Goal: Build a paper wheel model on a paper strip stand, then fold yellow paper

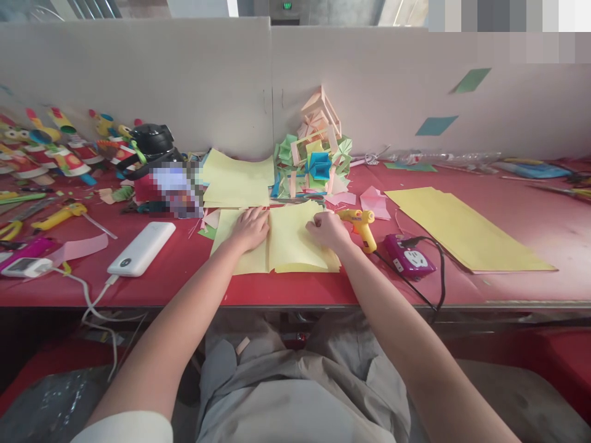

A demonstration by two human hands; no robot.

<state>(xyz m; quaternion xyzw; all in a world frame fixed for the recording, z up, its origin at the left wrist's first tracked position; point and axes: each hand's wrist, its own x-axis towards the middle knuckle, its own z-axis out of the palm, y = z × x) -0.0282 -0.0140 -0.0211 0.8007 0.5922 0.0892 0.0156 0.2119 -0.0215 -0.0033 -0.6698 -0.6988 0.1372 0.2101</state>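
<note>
A pale yellow sheet of paper [295, 240] lies before me on the red table, a crease running down its middle. My left hand [252, 229] rests flat on its left half, fingers stretched out. At the right side of the sheet, my right hand [329, 231] is closed with its fingers curled at the paper; the fingertips are partly hidden. A yellow glue gun [362, 224] lies just right of my right hand. Behind the sheet is more pale yellow paper [240, 181], beside a pile of folded paper pieces [318, 154] in green, peach and blue.
A purple power socket [409, 255] with a black cable sits at right, near deeper yellow sheets [466, 231]. To the left are a white power bank [142, 249], a black-lidded bottle [152, 144], a yellow-handled screwdriver [60, 216] and several paper figures [64, 151]. A partition [184, 80] stands behind.
</note>
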